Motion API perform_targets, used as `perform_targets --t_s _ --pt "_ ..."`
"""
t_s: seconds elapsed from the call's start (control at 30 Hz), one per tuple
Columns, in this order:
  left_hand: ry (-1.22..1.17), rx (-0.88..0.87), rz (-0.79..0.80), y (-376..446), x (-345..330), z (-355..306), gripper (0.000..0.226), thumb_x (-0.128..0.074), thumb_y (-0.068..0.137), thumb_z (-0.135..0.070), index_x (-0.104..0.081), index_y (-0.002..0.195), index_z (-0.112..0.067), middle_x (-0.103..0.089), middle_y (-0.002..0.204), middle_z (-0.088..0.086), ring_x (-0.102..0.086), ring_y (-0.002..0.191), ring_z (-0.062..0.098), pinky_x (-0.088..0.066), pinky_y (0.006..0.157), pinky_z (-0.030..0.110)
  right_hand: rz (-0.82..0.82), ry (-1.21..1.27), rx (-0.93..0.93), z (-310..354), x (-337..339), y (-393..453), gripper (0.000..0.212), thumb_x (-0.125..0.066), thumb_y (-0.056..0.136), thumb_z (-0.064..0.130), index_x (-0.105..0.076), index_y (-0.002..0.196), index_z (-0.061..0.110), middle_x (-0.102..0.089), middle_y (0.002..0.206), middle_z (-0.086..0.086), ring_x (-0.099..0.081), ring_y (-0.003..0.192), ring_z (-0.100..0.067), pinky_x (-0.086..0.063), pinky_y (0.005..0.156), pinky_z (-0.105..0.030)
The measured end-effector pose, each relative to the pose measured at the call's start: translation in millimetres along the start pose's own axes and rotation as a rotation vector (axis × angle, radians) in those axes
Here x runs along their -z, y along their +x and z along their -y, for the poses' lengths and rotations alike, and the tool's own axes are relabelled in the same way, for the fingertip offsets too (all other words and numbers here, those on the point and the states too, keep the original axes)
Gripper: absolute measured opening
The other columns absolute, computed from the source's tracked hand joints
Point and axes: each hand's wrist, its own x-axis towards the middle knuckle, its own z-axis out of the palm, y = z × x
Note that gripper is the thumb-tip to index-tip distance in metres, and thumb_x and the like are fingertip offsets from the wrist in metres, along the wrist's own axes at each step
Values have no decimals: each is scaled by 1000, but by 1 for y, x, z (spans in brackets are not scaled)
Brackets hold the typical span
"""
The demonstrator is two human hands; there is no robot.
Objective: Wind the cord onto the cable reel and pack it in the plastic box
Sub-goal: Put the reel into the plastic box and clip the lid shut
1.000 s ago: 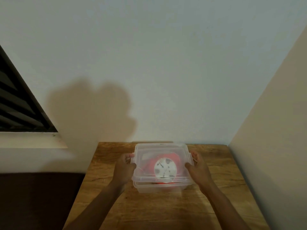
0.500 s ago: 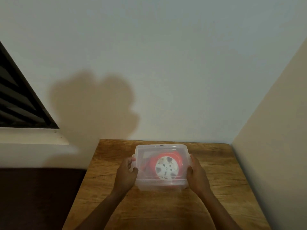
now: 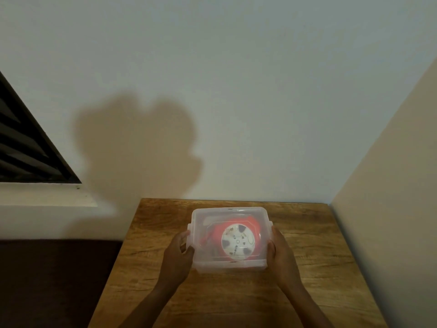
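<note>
two bare forearms reach up from the bottom edge over a wooden table with a strong grain. the left hand grips the left end of the box: its thumb lies curled on the lid's near left corner and its fingers wrap round the left side up by the latch tab. the right hand clasps the right end, thumb on the side wall near the front corner, fingers curled along the wall toward the right latch; how far they reach under the rim cannot be told.

the box is clear plastic and sits flat on the table between the two hands, about mid-width and toward the far half of the top. its lid is on, level with the rim. through the lid shows the reel, red with a round white face bearing dark sockets, lying flat inside and filling most of the right and middle of the box. a bit of red cord shows to the left of the reel inside the box; its run is blurred by the plastic.

beyond the table rises a pale wall carrying a broad soft shadow. at far left a dark slatted window stands above a pale sill. a second, cream wall closes the right side.
</note>
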Motion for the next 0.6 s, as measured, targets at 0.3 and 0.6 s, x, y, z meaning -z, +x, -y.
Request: perform_targets --t_s 0.3,0.6 --pt "84 -98 24 3 3 -4 40 -65 99 -12 -60 138 -16 -60 116 -10 -66 95 10 -51 64 12 97 -147 -34 5 3 6 47 -53 97 38 -36 141 33 -51 142 3 -56 122 -17 -55 90 -32" --pt "628 -367 124 28 -27 -25 63 -41 107 -29 -15 163 -15 -9 173 6 -1 160 26 -4 127 48 266 -693 150 28 -37 36 66 -21 95 60 -5 153 32 1 163 -2 7 148 -35 2 114 -60"
